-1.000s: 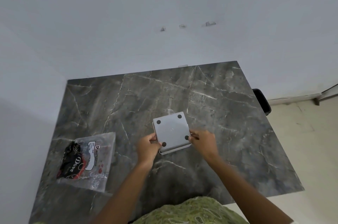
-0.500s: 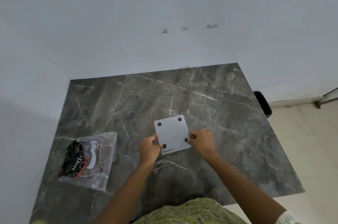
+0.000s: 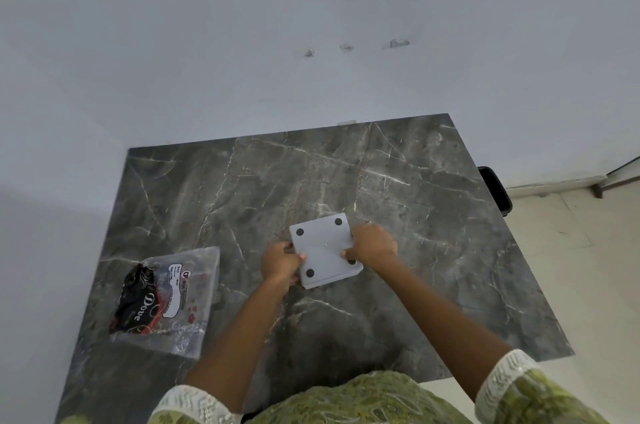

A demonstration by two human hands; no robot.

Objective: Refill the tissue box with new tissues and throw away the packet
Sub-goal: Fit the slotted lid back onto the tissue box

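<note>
A square grey tissue box (image 3: 323, 247) lies upside down in the middle of the dark marble table (image 3: 415, 215), its flat base with four black round feet facing up. My left hand (image 3: 280, 261) grips its left edge and my right hand (image 3: 372, 247) grips its right edge, thumb on the base. A clear plastic packet (image 3: 166, 299) with black and red print lies flat on the table to the left, apart from both hands.
A white wall with small holes stands behind and left of the table. A black bin (image 3: 495, 189) shows just past the table's right edge, on a pale tiled floor (image 3: 571, 267). My green patterned clothing fills the bottom of the view.
Both hands stay on the upturned box. My right hand has shifted farther up along its right side. The view has tilted slightly.
</note>
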